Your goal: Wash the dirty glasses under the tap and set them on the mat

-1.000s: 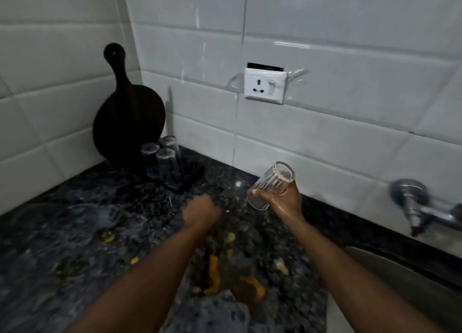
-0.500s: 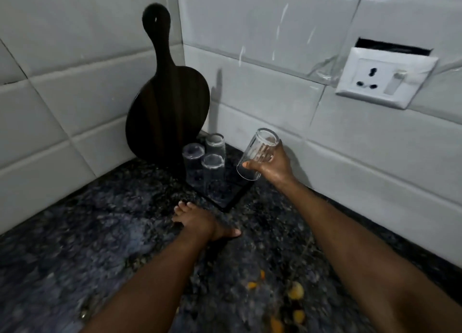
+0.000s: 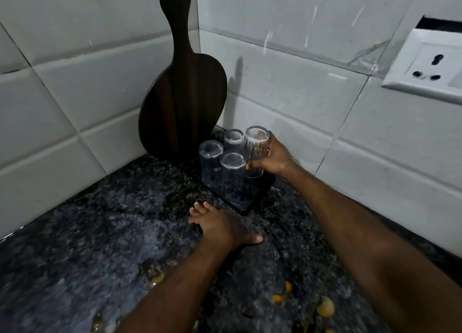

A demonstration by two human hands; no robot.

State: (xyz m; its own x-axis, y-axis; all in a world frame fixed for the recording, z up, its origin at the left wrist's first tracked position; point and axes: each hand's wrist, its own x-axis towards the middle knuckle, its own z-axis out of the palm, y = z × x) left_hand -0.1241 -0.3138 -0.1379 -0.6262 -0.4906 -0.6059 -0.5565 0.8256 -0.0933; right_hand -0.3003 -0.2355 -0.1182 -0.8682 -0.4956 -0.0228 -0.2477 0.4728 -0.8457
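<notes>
Right hand: the right hand (image 3: pixel 273 157) is gripping the held glass (image 3: pixel 256 146) at centre frame, fingers and thumb curling round its side.
Held glass: it is standing base-up and upright over the right rear part of the mat (image 3: pixel 255 193); whether its rim is touching the mat is not clear.
Other glasses: three upturned glasses (image 3: pixel 211 162) are sitting on the mat in a tight cluster, and the held glass is pressing in just beside the rear and front ones.
Mat edges: the dark mat is lying cornerwise, its near corner pointing toward the left hand and its right edge showing below the right wrist.
Left hand: the left hand (image 3: pixel 220 229) is resting released and flat on the desk (image 3: pixel 100 232), fingers spreading, fingertips near the mat's near corner but apart from it.
Cutting board: a dark round cutting board (image 3: pixel 185 95) is leaning upright in the wall corner, just behind the glasses.
Open room: bare desk is stretching across the left and lower left of the frame.
Scraps: orange scraps (image 3: pixel 325 307) are lying at lower right, well apart from the mat.
Socket: a white socket (image 3: pixel 430 67) is sitting on the tiles at upper right.
</notes>
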